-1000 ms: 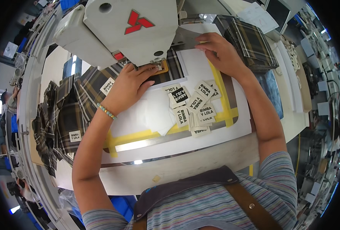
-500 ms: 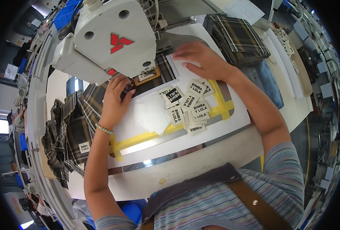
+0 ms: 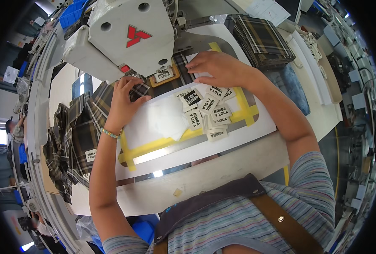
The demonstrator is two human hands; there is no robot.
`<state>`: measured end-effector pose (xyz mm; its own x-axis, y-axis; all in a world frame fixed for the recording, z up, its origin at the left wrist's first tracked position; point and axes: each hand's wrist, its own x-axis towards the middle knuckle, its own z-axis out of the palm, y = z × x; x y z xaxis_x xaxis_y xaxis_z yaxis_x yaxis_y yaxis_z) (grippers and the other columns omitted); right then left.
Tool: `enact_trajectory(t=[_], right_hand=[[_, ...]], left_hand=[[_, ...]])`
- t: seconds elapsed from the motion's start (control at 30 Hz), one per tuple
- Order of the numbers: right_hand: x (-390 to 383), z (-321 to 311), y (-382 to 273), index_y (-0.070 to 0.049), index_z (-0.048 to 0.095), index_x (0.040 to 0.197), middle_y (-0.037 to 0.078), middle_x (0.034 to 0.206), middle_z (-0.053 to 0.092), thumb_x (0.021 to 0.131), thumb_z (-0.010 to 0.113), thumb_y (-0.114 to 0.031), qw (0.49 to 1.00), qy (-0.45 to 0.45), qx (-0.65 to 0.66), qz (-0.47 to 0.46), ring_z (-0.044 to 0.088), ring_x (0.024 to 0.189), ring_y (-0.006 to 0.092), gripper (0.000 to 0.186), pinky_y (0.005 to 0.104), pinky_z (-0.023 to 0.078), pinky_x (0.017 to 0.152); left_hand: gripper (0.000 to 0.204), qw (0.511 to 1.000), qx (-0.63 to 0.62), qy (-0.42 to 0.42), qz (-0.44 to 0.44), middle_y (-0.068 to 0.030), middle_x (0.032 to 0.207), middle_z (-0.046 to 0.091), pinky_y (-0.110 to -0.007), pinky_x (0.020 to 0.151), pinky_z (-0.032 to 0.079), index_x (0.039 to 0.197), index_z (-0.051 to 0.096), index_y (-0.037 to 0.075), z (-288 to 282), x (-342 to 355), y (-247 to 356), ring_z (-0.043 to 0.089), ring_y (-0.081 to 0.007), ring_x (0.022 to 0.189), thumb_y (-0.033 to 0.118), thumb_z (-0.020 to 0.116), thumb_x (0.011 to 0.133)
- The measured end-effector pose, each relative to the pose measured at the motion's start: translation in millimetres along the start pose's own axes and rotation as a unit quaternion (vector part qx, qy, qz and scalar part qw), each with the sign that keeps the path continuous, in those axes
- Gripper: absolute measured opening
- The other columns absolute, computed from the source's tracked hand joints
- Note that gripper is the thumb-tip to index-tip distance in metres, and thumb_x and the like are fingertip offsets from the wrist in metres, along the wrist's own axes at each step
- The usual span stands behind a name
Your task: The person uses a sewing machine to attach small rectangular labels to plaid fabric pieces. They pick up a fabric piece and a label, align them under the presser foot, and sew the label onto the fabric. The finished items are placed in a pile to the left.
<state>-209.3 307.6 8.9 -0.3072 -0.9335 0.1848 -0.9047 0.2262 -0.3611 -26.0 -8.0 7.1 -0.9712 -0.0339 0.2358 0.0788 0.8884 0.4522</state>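
A dark plaid fabric piece (image 3: 171, 86) lies under the head of a white sewing machine (image 3: 124, 38). A tan frame (image 3: 172, 80) on the fabric surrounds a pale printed label (image 3: 164, 75). My left hand (image 3: 125, 101), wearing a beaded bracelet, grips the fabric left of the frame; a bunched fold shows between thumb and fingers. At the fabric's right edge rests my right hand (image 3: 226, 71), thumb apart from the fingers and nothing held in it. Just below the right hand, several loose labels (image 3: 221, 111) lie overlapping, mostly pale, one black (image 3: 191, 98).
Yellow tape (image 3: 154, 148) borders the white work sheet. White pieces (image 3: 167, 120) lie on it. At the left hangs crumpled plaid fabric (image 3: 80, 135) with labels on it. A plaid stack (image 3: 264, 40) stands at the back right, a blue crate (image 3: 73, 13) at the back left.
My right hand has come down onto the fabric's right edge, its fingers drawn closer together. Beside my left hand, the fabric now bunches up between thumb and fingers. The view has shifted slightly.
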Motion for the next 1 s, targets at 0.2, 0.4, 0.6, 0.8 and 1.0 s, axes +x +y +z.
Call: enact_trajectory(t=[0.2, 0.4, 0.6, 0.8, 1.0], right_hand=[[-7, -21, -1, -0.005, 0.081, 0.121, 0.01, 0.135, 0.073, 0.095, 0.078, -0.04, 0.999, -0.018, -0.005, 0.035, 0.064, 0.13, 0.034, 0.043, 0.0449, 0.051, 0.111], [-10, -17, -4, -0.007, 0.083, 0.113, 0.009, 0.125, 0.074, 0.091, 0.08, -0.05, 0.999, 0.016, -0.041, -0.013, 0.067, 0.121, 0.0324, 0.049, 0.0452, 0.052, 0.106], [1, -1, -6, -0.007, 0.079, 0.096, 0.004, 0.105, 0.073, 0.087, 0.084, -0.032, 0.981, 0.089, -0.142, -0.099, 0.068, 0.107, 0.0278, 0.027, 0.0415, 0.053, 0.096], [0, -11, -23, -0.007, 0.075, 0.088, 0.003, 0.096, 0.072, 0.086, 0.084, -0.019, 0.986, 0.032, -0.032, -0.159, 0.068, 0.098, 0.0274, 0.015, 0.0427, 0.054, 0.087], [2, -11, -22, -0.007, 0.078, 0.092, 0.006, 0.102, 0.076, 0.094, 0.081, -0.028, 0.984, 0.026, 0.088, -0.153, 0.07, 0.102, 0.0282, 0.021, 0.0422, 0.056, 0.089]], left_hand=[[0.047, 1.0, -0.023, 0.019, -0.002, -0.0099, 0.12, 0.058, -0.041, 0.113, 0.041, 0.12, 0.074, 0.003, 22, 0, 14, 0.05, -0.0319, 0.123, 0.019, 0.093, 0.081], [0.022, 0.997, -0.026, 0.073, -0.021, -0.0119, 0.108, 0.064, -0.038, 0.103, 0.047, 0.101, 0.076, 0.0, 31, 1, 17, 0.058, -0.0304, 0.112, 0.009, 0.088, 0.085], [0.017, 0.991, -0.084, 0.104, 0.0, -0.0124, 0.099, 0.07, -0.041, 0.092, 0.051, 0.093, 0.074, -0.002, 31, 2, 12, 0.062, -0.0336, 0.102, 0.007, 0.086, 0.084], [0.014, 0.99, -0.124, -0.017, 0.068, -0.0112, 0.101, 0.073, -0.044, 0.101, 0.053, 0.091, 0.071, -0.003, 6, -6, 20, 0.067, -0.0308, 0.112, -0.005, 0.083, 0.083], [0.026, 0.993, -0.014, -0.113, 0.032, -0.0116, 0.109, 0.073, -0.044, 0.099, 0.054, 0.095, 0.069, 0.0, -44, -38, 25, 0.067, -0.035, 0.118, 0.004, 0.09, 0.079]])
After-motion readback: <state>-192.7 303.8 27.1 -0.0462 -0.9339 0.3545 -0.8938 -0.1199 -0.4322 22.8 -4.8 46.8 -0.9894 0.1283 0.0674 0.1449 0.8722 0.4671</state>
